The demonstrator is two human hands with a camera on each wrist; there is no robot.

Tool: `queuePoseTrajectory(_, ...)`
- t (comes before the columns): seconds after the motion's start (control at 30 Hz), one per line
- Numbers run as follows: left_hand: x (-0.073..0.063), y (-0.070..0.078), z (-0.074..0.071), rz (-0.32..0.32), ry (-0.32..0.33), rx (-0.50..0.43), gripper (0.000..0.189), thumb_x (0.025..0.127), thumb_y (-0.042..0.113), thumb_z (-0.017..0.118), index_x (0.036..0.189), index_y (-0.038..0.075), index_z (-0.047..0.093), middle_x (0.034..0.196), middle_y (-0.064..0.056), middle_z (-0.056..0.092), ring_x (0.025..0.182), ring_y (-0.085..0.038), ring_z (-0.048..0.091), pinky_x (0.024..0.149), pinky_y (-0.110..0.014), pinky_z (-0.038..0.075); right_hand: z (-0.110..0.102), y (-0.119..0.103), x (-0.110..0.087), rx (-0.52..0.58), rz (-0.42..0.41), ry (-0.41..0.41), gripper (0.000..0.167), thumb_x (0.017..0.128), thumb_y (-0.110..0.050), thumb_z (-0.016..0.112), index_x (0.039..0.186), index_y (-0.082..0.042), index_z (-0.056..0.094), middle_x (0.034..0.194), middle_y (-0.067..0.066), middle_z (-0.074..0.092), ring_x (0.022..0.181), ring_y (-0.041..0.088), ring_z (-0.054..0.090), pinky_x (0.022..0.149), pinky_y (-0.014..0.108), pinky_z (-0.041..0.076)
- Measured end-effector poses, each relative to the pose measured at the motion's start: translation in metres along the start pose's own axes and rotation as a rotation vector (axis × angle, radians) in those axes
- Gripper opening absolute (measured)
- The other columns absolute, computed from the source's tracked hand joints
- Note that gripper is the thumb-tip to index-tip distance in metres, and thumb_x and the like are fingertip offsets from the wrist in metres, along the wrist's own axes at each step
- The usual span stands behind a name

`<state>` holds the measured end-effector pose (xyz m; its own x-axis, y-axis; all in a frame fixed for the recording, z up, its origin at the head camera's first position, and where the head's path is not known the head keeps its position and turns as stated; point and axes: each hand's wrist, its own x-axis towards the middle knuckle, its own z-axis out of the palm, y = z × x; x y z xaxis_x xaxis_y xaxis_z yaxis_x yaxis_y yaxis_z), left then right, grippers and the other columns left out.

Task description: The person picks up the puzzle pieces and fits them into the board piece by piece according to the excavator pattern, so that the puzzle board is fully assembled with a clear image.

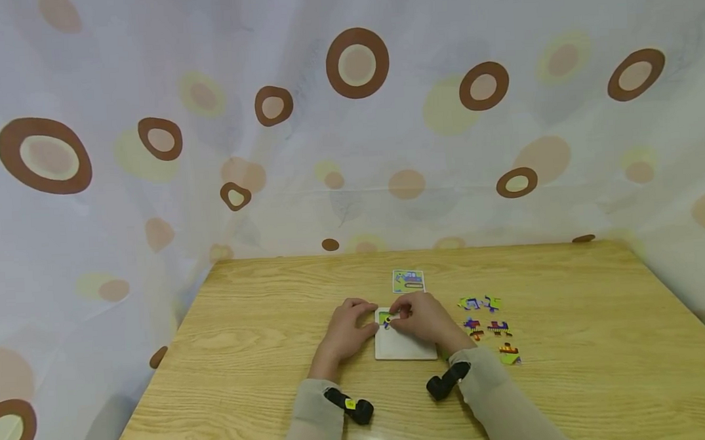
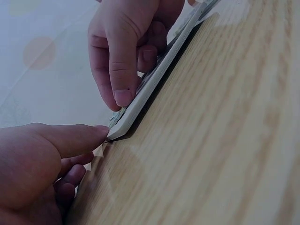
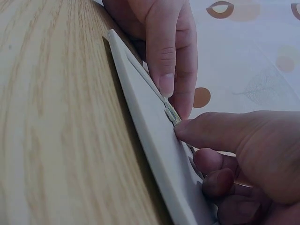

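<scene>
A white puzzle tray lies on the table in front of me. My left hand rests at its left edge, thumb and forefinger extended and touching the rim near the upper left corner. With thumb and forefinger, my right hand pinches a small green-and-yellow puzzle piece in the tray's upper left part. From the right wrist view, the piece sits at the tray's recess, between the fingertips of both hands. The right hand covers much of the tray's upper right part.
Several loose puzzle pieces lie in loose rows right of the tray. A small picture card with a vehicle lies behind it. The wooden table meets a patterned cloth at its back and sides.
</scene>
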<state>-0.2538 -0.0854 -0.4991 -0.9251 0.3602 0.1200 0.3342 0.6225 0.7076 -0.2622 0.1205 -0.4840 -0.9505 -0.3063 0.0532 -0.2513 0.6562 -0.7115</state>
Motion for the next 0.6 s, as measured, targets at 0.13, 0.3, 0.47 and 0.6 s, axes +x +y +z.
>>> queuePoseTrajectory(0.13,-0.0004,-0.0004,0.0007,-0.001,0.0,-0.001,0.036,0.094,0.017,0.067,0.13,0.008,0.064,0.131,-0.011,0.052,0.124,-0.034,0.046,0.105,-0.051,0.036,0.0011,0.0012,-0.0008,-0.007,-0.001,0.009,0.008,0.084,-0.013,0.078,0.091,-0.013,0.073,0.073,-0.003,0.056,0.065,0.014,0.05,0.06,0.031,0.042)
queuePoseTrajectory(0.3,-0.0003,-0.0005,0.002,-0.006,0.004,0.002,0.036,0.094,0.017,0.068,0.129,0.009,0.064,0.13,-0.01,0.052,0.124,-0.034,0.046,0.105,-0.051,0.036,0.0001,-0.0007,-0.0021,-0.007,0.005,0.001,0.008,0.084,-0.014,0.078,0.09,-0.013,0.073,0.073,-0.003,0.057,0.066,0.015,0.051,0.062,0.032,0.042)
queuePoseTrajectory(0.47,0.0008,-0.0023,0.0036,-0.016,0.005,0.004,0.037,0.094,0.018,0.067,0.131,0.011,0.063,0.132,-0.01,0.052,0.125,-0.033,0.046,0.106,-0.049,0.035,-0.0015,-0.0014,-0.0029,0.0,-0.003,-0.014,0.007,0.086,-0.014,0.075,0.092,-0.012,0.074,0.073,-0.003,0.057,0.065,0.014,0.051,0.061,0.031,0.043)
queuePoseTrajectory(0.6,0.0011,-0.0032,0.0039,-0.017,0.007,0.004,0.037,0.094,0.018,0.067,0.131,0.011,0.063,0.132,-0.011,0.052,0.125,-0.033,0.046,0.106,-0.049,0.035,-0.0043,-0.0014,-0.0033,0.004,-0.049,-0.037,0.009,0.088,-0.013,0.072,0.096,-0.009,0.075,0.073,-0.004,0.059,0.066,0.013,0.052,0.061,0.03,0.044)
